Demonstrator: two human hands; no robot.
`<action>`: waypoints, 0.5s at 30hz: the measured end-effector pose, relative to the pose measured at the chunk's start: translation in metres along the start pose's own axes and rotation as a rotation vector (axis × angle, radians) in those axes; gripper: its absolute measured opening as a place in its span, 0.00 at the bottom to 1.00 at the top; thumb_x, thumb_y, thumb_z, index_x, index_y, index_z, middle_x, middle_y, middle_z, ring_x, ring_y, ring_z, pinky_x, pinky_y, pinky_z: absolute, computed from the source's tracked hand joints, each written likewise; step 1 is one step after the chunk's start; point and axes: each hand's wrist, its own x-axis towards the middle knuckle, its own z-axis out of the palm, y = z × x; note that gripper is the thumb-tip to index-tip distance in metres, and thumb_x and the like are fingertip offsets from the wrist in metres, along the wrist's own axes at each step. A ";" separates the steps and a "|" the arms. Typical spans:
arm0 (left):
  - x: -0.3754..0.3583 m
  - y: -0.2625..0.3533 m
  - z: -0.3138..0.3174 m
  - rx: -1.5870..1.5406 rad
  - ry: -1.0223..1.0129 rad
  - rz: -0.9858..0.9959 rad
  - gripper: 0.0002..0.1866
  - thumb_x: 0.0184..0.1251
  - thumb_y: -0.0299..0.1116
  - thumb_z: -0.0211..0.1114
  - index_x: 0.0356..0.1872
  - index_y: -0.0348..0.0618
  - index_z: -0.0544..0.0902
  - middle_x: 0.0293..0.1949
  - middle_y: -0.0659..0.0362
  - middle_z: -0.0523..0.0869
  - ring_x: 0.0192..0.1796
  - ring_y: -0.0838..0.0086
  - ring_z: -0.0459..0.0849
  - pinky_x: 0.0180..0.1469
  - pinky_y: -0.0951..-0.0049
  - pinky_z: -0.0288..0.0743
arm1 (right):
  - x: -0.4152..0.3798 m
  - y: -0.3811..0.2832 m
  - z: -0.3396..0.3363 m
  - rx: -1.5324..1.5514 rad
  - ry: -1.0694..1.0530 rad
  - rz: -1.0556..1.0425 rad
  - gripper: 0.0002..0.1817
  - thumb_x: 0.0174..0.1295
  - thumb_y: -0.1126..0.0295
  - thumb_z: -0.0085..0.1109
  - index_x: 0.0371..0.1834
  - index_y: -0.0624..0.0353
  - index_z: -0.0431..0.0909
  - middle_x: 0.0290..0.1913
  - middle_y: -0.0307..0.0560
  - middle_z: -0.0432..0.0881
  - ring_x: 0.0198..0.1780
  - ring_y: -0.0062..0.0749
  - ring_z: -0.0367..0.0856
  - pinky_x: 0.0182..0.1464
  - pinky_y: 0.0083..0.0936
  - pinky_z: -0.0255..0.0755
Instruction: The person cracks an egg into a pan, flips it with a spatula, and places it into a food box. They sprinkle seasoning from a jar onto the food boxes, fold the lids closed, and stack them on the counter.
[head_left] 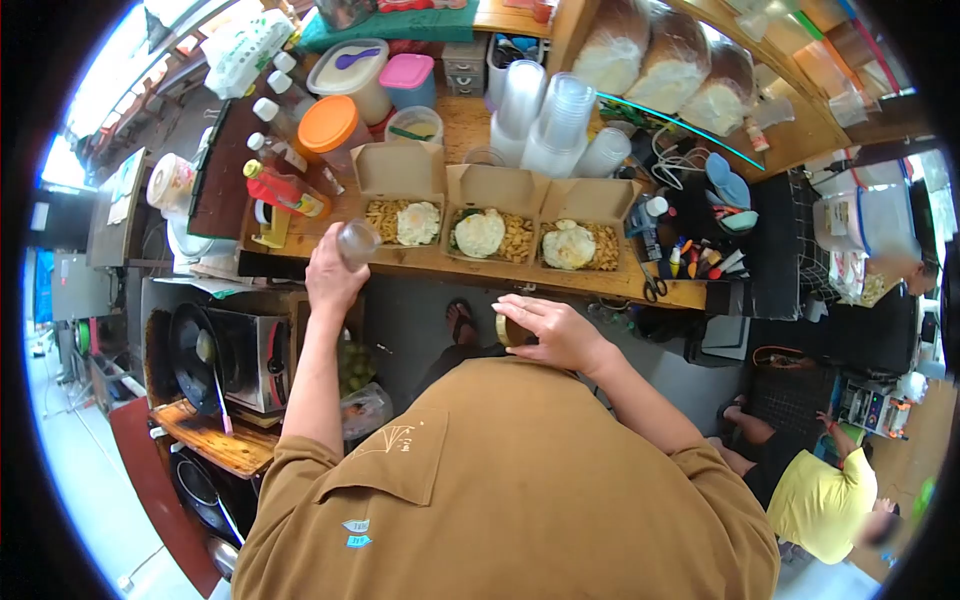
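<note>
My left hand (335,272) is wrapped round a small clear jar (358,241) at the table's front edge, beside the left food box. In my right hand (560,333), held before my chest, is a round gold-coloured lid (508,330), gripped by its rim. Three open cardboard boxes stand in a row: the left box (400,170), the middle box (497,187) and the right box (590,200). Each holds small browned food pieces with a fried egg on top, such as the egg (480,232) in the middle box.
Bottles, including a red bottle (285,190), and an orange-lidded tub (328,125) stand at the left. Stacked plastic cups (563,115) rise behind the boxes. Scissors (654,288) lie at the right front. A person in yellow (820,495) is at the lower right.
</note>
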 end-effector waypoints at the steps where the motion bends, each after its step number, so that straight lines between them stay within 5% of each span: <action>1: 0.007 -0.001 0.000 0.067 0.018 -0.041 0.43 0.45 0.33 0.74 0.68 0.53 0.69 0.57 0.55 0.82 0.59 0.56 0.80 0.57 0.53 0.77 | -0.001 0.001 0.005 0.011 -0.002 0.037 0.37 0.47 0.70 0.76 0.64 0.57 0.75 0.64 0.49 0.79 0.62 0.44 0.80 0.63 0.34 0.77; 12: 0.046 -0.014 0.026 0.208 -0.016 -0.097 0.42 0.49 0.33 0.75 0.69 0.54 0.68 0.57 0.58 0.80 0.61 0.59 0.78 0.54 0.45 0.75 | 0.004 -0.004 0.020 -0.036 0.047 0.164 0.37 0.48 0.66 0.78 0.64 0.58 0.76 0.61 0.54 0.82 0.62 0.46 0.81 0.63 0.35 0.77; 15: 0.044 -0.018 0.027 0.212 0.084 0.040 0.41 0.49 0.33 0.75 0.69 0.53 0.69 0.56 0.58 0.80 0.60 0.60 0.79 0.52 0.45 0.75 | 0.002 -0.007 0.022 -0.021 0.056 0.194 0.37 0.50 0.63 0.77 0.65 0.58 0.74 0.62 0.53 0.80 0.62 0.45 0.80 0.64 0.35 0.76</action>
